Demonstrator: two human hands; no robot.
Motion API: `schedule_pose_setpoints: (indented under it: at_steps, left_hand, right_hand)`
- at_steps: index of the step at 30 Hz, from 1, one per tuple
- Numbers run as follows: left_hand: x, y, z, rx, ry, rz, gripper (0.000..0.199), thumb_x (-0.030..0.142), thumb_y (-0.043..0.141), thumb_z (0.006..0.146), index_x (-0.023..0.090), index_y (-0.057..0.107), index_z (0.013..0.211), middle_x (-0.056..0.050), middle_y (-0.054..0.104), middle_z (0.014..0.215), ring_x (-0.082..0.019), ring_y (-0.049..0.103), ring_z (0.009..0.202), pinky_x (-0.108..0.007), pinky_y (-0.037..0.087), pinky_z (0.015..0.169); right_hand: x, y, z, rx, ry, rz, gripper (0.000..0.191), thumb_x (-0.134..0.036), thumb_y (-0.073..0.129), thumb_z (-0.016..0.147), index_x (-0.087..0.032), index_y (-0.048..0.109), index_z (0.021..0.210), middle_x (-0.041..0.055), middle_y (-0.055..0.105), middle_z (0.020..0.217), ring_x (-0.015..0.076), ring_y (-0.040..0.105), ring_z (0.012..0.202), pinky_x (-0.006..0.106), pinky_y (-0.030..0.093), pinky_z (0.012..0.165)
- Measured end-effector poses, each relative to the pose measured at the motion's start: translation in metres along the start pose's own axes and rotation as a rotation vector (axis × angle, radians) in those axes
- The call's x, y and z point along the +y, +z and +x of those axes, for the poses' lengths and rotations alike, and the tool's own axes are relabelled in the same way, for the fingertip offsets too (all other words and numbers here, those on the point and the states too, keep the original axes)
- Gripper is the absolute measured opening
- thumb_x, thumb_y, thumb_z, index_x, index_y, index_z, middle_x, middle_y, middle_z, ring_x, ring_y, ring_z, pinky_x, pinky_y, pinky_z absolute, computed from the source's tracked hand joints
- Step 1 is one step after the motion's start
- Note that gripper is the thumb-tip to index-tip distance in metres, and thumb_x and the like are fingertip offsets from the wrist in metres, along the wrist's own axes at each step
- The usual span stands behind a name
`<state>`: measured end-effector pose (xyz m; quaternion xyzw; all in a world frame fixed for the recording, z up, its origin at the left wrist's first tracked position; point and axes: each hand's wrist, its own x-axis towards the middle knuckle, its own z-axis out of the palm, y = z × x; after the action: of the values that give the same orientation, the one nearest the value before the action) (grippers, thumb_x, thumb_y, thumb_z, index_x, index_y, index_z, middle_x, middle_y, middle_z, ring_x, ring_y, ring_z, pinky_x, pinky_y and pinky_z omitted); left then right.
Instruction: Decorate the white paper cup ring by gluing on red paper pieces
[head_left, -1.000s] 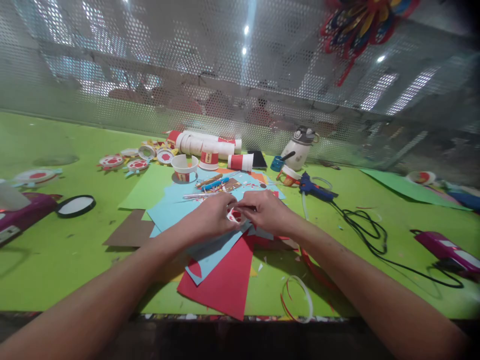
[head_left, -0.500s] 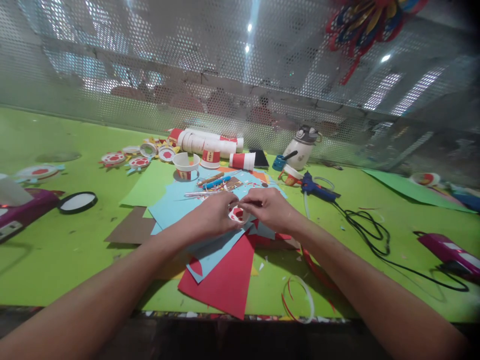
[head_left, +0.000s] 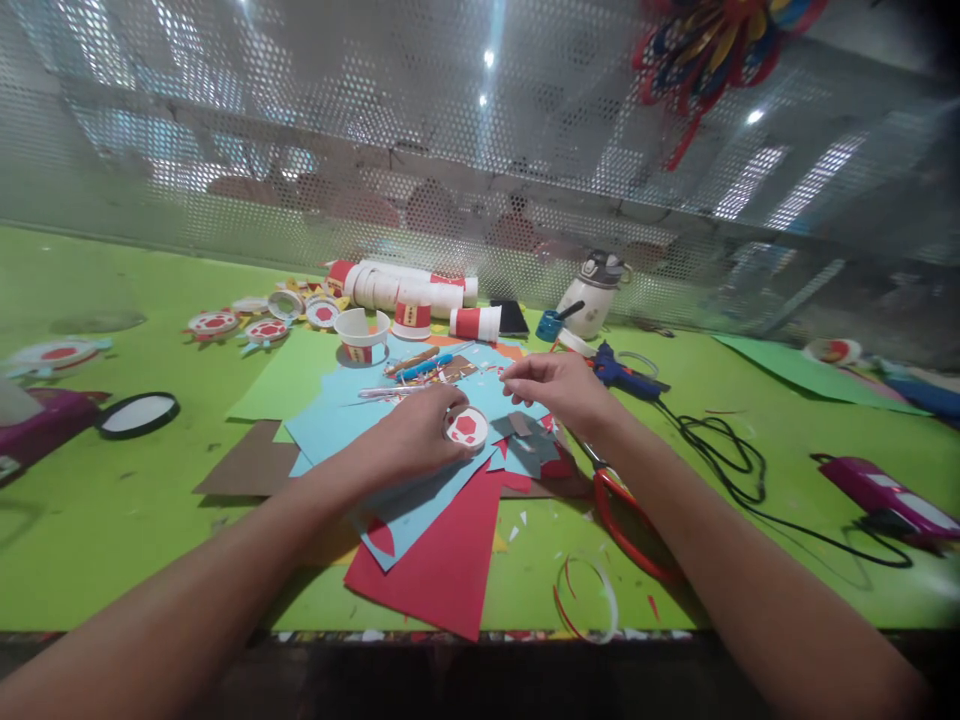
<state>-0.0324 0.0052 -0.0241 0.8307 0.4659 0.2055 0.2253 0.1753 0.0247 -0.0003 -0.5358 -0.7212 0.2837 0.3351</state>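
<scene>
left hand (head_left: pixel 420 425): holding 1 white disc (head_left: pixel 466 428), fingers and thumb closing on its left and near edge
disc shape: small, round, raised rim, red angular patches covering its face
disc position: sitting above the blue paper (head_left: pixel 330 410), mid-desk
right hand (head_left: pixel 562 388): hovering right of the disc, not touching; fingers bending into a narrow gap, can't tell if they're pinching anything tiny
loose cups, centre row: 3; 1 cut-away cup (head_left: pixel 360 353) standing, 1 inverted cup (head_left: pixel 412 318), 1 cup lying on its side (head_left: pixel 476 323)
patched rounds (head_left: pixel 212 324): at least 4 lying left; overlapping, exact count not readable
sheets: 1 red sheet (head_left: pixel 431 570), 1 brown sheet (head_left: pixel 247 462) lying partly covered
scissors (head_left: pixel 604 505): 1, red loop handles, forearm partly hiding them
glue gun (head_left: pixel 626 375): 1, blue, lying right
bottle (head_left: pixel 589 303): 1, white, dark lid, standing rear
desk (head_left: pixel 150 550): bright green, smooth, carrying scattered paper scraps (head_left: pixel 517 525)
</scene>
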Motion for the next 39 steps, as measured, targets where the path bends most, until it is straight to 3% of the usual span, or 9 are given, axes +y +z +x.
schedule_pose_setpoints:
  at_steps: [5,8,11,17,22,32,37,39]
  left_hand:
    - [-0.006,0.005,0.001,0.024,0.003,0.017,0.036,0.041,0.066,0.069,0.019,0.057,0.096,-0.008,0.065,0.095,-0.021,0.058,0.074,-0.032,0.043,0.063]
    - [-0.008,0.007,0.002,0.007,0.001,0.017,0.035,0.038,0.065,0.068,0.019,0.056,0.096,-0.008,0.065,0.096,-0.021,0.059,0.075,-0.032,0.043,0.064]
    - [-0.006,0.005,0.001,0.005,0.006,0.031,0.032,0.036,0.064,0.068,0.019,0.055,0.094,-0.008,0.064,0.094,-0.022,0.059,0.076,-0.032,0.042,0.064]
    - [-0.002,0.001,-0.002,0.002,0.041,0.098,0.026,0.035,0.061,0.071,0.019,0.055,0.09,-0.008,0.063,0.091,-0.023,0.057,0.077,-0.031,0.039,0.063]
    - [-0.003,0.002,-0.002,0.005,0.068,0.103,0.021,0.032,0.06,0.071,0.019,0.054,0.085,-0.007,0.061,0.088,-0.021,0.055,0.074,-0.03,0.037,0.062]
    - [-0.007,0.007,-0.001,0.039,0.076,0.108,0.018,0.032,0.059,0.071,0.02,0.052,0.082,-0.005,0.06,0.085,-0.02,0.053,0.072,-0.029,0.035,0.06]
    - [-0.009,0.007,0.001,0.027,0.055,0.105,0.024,0.036,0.063,0.07,0.02,0.054,0.085,-0.006,0.062,0.088,-0.021,0.055,0.074,-0.03,0.036,0.061]
    - [-0.009,0.007,0.001,0.024,0.052,0.097,0.026,0.037,0.063,0.07,0.019,0.055,0.088,-0.006,0.063,0.09,-0.02,0.055,0.075,-0.03,0.036,0.061]
  right_hand:
    - [0.007,-0.007,0.011,0.014,0.032,-0.231,0.028,-0.008,0.049,0.079,-0.009,0.073,0.095,0.0101,0.075,0.082,0.016,0.068,0.068,0.028,0.053,0.065]
    - [0.01,-0.009,0.027,-0.001,0.017,-0.447,0.023,-0.01,0.055,0.08,-0.01,0.075,0.09,0.0104,0.075,0.082,0.0209,0.069,0.079,0.031,0.051,0.073]
    - [0.009,-0.003,0.041,-0.092,-0.022,-0.646,0.014,-0.015,0.06,0.083,-0.012,0.074,0.084,0.0087,0.074,0.084,0.0226,0.068,0.089,0.034,0.05,0.081]
    - [0.005,0.018,0.058,-0.285,-0.046,-0.925,0.031,-0.033,0.059,0.093,-0.016,0.059,0.118,0.0082,0.062,0.118,0.021,0.064,0.099,0.042,0.054,0.083]
    - [0.007,0.027,0.064,-0.354,-0.095,-1.055,0.033,-0.032,0.059,0.093,-0.016,0.058,0.122,0.0094,0.061,0.121,0.0222,0.063,0.101,0.043,0.054,0.084]
    - [0.013,0.036,0.06,-0.312,-0.171,-1.041,0.032,-0.033,0.058,0.093,-0.016,0.058,0.121,0.0095,0.06,0.122,0.0217,0.062,0.102,0.043,0.053,0.086]
    - [0.003,0.02,0.049,-0.216,-0.172,-0.85,0.019,-0.019,0.055,0.092,-0.009,0.071,0.091,0.0119,0.071,0.094,0.0225,0.066,0.094,0.036,0.05,0.083]
    - [-0.007,0.011,0.036,-0.191,-0.18,-0.732,0.021,-0.017,0.053,0.092,-0.008,0.072,0.093,0.011,0.074,0.089,0.0194,0.067,0.087,0.029,0.05,0.077]
